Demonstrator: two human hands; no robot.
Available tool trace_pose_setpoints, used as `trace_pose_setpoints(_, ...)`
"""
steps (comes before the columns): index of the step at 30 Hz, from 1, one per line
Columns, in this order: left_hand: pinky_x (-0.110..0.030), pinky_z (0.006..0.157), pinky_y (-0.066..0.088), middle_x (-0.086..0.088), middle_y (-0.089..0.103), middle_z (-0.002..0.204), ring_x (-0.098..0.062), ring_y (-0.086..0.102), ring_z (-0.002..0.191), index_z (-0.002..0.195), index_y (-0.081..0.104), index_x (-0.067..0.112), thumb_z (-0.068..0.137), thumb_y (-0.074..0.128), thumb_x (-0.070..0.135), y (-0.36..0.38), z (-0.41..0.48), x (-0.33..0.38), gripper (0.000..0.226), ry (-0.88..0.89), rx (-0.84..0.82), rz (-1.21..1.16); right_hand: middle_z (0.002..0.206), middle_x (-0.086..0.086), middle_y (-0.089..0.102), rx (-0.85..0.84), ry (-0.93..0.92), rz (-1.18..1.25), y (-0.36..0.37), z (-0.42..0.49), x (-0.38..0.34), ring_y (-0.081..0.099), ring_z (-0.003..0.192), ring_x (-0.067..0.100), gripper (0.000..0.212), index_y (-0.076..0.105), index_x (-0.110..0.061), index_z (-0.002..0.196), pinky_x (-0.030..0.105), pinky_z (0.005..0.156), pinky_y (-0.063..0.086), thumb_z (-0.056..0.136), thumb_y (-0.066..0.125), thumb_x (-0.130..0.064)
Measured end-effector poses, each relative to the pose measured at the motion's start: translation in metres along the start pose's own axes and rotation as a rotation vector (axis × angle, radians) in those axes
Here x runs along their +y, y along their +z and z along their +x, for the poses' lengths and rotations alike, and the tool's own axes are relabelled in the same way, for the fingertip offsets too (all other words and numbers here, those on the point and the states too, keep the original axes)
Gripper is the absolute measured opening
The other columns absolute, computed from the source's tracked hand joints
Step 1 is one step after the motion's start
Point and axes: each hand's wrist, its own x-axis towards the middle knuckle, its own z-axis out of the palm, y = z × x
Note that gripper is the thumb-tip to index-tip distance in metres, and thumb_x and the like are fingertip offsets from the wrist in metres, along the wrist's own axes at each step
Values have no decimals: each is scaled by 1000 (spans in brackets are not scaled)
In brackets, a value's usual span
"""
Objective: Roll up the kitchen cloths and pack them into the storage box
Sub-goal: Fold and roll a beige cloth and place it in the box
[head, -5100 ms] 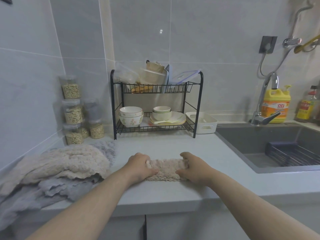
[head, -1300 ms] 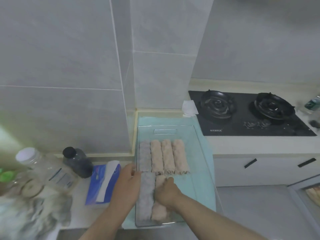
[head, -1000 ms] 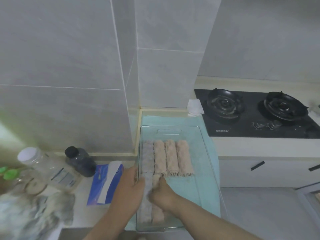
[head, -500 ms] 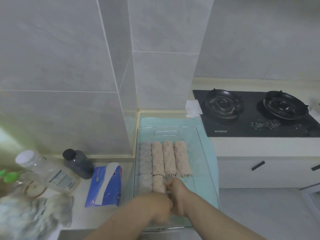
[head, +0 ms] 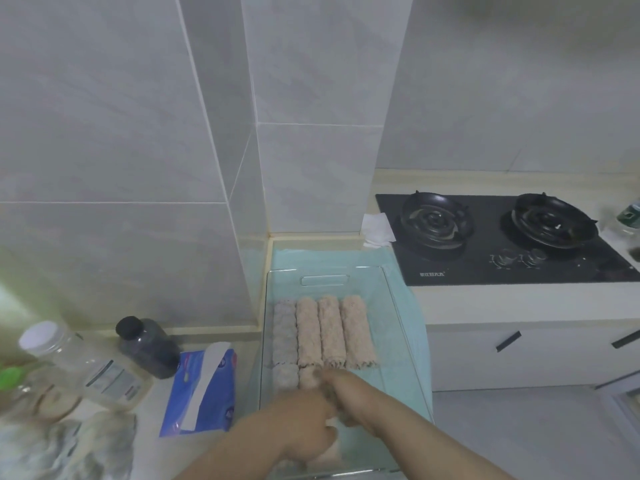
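Observation:
The clear plastic storage box [head: 398,306] sits on a teal towel [head: 414,317] in the counter corner. Its back row holds one grey rolled cloth [head: 284,332] and three beige rolled cloths [head: 330,332] side by side. In the front row lie a grey roll [head: 285,375] and a beige roll [head: 306,375], both mostly hidden under my hands. My left hand [head: 304,424] is curled over the beige front roll. My right hand [head: 341,393] lies close beside it with fingertips on that roll; blur hides its grip. Loose unrolled cloths [head: 65,448] lie at the bottom left.
A blue tissue pack [head: 204,389], a dark bottle [head: 149,346] and a clear jar [head: 79,363] stand left of the box. A black two-burner gas hob [head: 502,237] lies to the right, with white paper [head: 377,225] at its corner. A tiled wall pillar rises behind the box.
Five seconds ago I was rolling a beige cloth beside the sink. Over the last second both hands slid together toward me along the front-row rolls in the box.

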Motion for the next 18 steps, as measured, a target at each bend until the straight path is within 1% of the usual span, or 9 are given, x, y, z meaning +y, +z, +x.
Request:
trace_pose_setpoints(2,-32,100,40,11,51,132,-12,47,122,126,52,26,90,40,48,-8,-19,-4,45,46,167,-153,102,-7,61,49,-176,-18,-8,-12,-6,57,95,8,25,55,-25,105,26,89,46,92,45,-43)
trace_pose_setpoints(3,-23,102,35,21,47,131,-2,42,123,129,49,31,91,43,48,-11,-31,-4,42,80,254,-234,97,-7,60,76,-265,-17,-12,-18,-8,55,89,6,24,58,-24,100,25,82,44,88,48,-42)
trace_pose_setpoints(5,-7,101,19,38,28,129,14,25,124,132,33,48,94,48,46,-15,-55,-4,41,90,425,-348,91,-5,58,124,-407,-6,-19,-30,-13,53,85,9,22,60,-20,90,30,82,41,84,49,-39)
trace_pose_setpoints(7,-7,101,16,44,20,129,16,20,126,130,25,55,93,51,47,-13,-73,-3,46,25,611,-458,92,-11,59,142,-497,-13,-25,-40,-16,54,89,6,13,60,-25,92,29,88,43,93,50,-33)
trace_pose_setpoints(10,-12,94,29,46,26,124,8,35,121,121,29,58,92,54,41,-5,-83,6,41,-70,829,-629,106,-24,56,139,-631,-162,-35,-55,-16,51,96,-12,15,53,-39,107,6,82,40,99,47,-28)
trace_pose_setpoints(11,-12,92,32,44,30,122,5,40,119,118,32,58,92,54,39,-3,-86,11,38,-98,884,-655,112,-25,54,140,-668,-234,-39,-57,-14,49,100,-14,17,51,-41,111,3,80,38,99,47,-29)
trace_pose_setpoints(14,-2,82,36,44,49,111,5,51,106,103,50,64,91,58,32,4,-97,28,35,-154,1052,-701,110,-22,54,141,-745,-334,-56,-69,-14,51,98,-12,21,51,-45,108,4,77,39,97,50,-27)
trace_pose_setpoints(16,-6,85,37,46,50,110,12,51,102,97,50,72,90,58,37,13,-106,46,37,-183,1152,-776,108,-17,59,111,-762,-345,-71,-75,-13,53,91,-13,25,55,-38,114,4,74,40,96,52,-22)
trace_pose_setpoints(18,-14,89,37,46,52,110,20,46,106,93,52,74,79,51,49,23,-116,69,29,-229,1272,-868,112,-17,58,65,-799,-371,-84,-85,-14,52,96,-12,27,56,-31,117,3,75,38,96,51,-17)
